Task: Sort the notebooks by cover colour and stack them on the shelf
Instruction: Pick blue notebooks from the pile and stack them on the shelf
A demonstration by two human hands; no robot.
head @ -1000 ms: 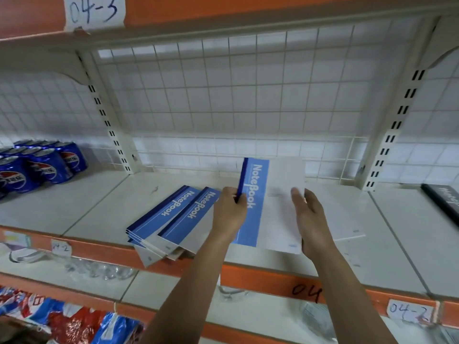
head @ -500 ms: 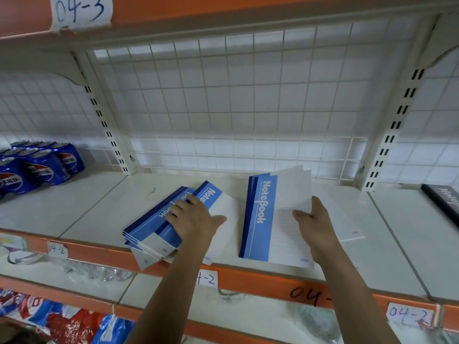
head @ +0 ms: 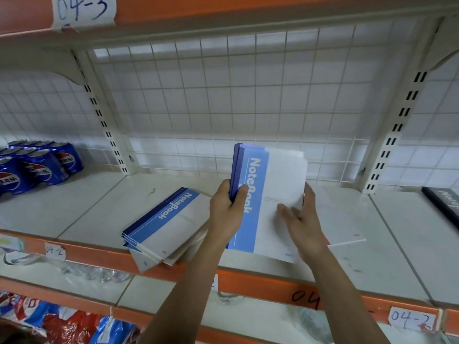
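Observation:
A bundle of blue-and-white notebooks stands tilted upright above the white shelf. My left hand grips the bundle's dark blue spine edge. My right hand is blurred and rests against the white right side of the cover. A messy pile of the same blue notebooks lies flat at the shelf's front, left of my hands, its corners hanging over the orange edge. A black notebook lies at the far right of the shelf.
Blue Pepsi cans stand at the shelf's far left. A wire grid backs the shelf between slotted uprights. An orange upper shelf edge runs overhead. Snack bags lie on the level below.
My left hand left the flat pile, carried a notebook over and joined it to the bundle, which is now raised upright between both hands. The flat pile looks thinner.

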